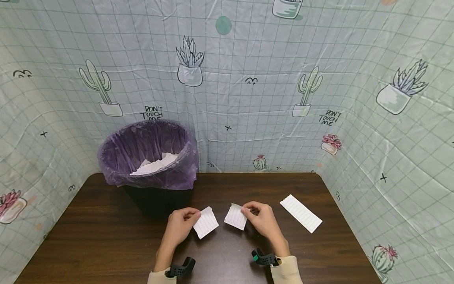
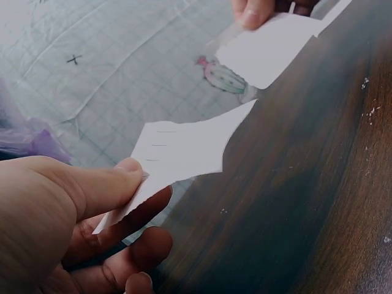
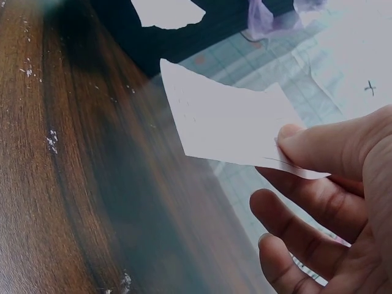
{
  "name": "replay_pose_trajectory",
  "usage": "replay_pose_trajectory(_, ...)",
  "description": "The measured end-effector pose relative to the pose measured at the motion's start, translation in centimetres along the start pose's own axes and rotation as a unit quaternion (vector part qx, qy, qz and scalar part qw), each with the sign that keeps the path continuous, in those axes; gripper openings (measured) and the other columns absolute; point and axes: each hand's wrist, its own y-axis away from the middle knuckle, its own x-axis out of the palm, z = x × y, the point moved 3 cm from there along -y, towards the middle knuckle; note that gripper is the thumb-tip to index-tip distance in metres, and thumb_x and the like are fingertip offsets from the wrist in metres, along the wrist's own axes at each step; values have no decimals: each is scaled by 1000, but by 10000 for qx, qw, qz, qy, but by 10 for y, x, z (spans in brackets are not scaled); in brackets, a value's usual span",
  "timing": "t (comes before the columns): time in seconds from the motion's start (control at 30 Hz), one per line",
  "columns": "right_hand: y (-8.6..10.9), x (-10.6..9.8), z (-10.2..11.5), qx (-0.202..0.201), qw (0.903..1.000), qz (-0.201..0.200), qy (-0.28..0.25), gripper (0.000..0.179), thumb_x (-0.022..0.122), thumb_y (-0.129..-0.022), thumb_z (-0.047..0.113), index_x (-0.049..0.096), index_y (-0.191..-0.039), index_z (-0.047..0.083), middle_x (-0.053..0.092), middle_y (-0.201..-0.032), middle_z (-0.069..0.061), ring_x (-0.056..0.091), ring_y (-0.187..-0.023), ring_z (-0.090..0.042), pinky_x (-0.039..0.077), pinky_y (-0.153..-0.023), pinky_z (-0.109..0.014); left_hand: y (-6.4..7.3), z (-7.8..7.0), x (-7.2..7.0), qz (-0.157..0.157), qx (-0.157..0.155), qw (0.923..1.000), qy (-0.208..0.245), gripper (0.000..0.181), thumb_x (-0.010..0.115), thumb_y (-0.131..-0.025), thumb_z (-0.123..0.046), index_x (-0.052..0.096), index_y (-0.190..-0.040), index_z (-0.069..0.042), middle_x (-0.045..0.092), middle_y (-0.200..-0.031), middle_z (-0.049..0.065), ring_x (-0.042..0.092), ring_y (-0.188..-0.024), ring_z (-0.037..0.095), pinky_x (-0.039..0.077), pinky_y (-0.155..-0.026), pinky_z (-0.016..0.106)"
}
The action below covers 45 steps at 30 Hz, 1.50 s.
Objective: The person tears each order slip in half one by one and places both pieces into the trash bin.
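I see the left hand [image 1: 180,225] pinching a paper scrap [image 1: 207,224], the right hand [image 1: 263,219] a second scrap [image 1: 235,217]. Paper strip [image 1: 301,213] lies right; bin [image 1: 157,200], left.

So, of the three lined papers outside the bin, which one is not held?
The long strip on the table, right of the right hand. That hand and the left hand each pinch a shorter piece.

"don't touch me" on backdrop [image 1: 227,103]; printed twice
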Motion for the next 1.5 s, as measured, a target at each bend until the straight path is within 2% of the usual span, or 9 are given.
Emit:
replay_pose_trajectory(1.03, -1, -3, -2, 42, 9999, -87, 114, 6, 77, -93, 13, 77, -89, 8, 74, -81, 0, 66, -74, -8, 56, -72, -25, 2, -1, -6, -66, 43, 9999, 67, 8, 75, -93, -11, 79, -94, -5, 77, -84, 5, 66, -74, 8, 52, -69, 22)
replay_pose_trajectory(1.33, 1, -3, -2, 77, 9998, -117, 111, 4, 77, -92, 11, 78, -89, 9, 73, -80, 1, 64, -72, -4, 55, -71, -24, 1, -1, -7, -51, -29, 10000, 43, 7, 75, -93, -11, 79, -94, -5, 77, -85, 5, 65, -74, 7, 52, -70, 22)
replay_pose_trajectory(1.5, 2, -4, -1, 44, 9999, -132, 32, 5, 77, -92, 12, 77, -88, 9, 74, -80, 0, 65, -72, -6, 55, -70, -24, 0, -1, -7, -44, -53, 10000, 53, 7, 75, -93, -10, 79, -94, -5, 77, -84, 4, 64, -73, 6, 51, -69, 22)
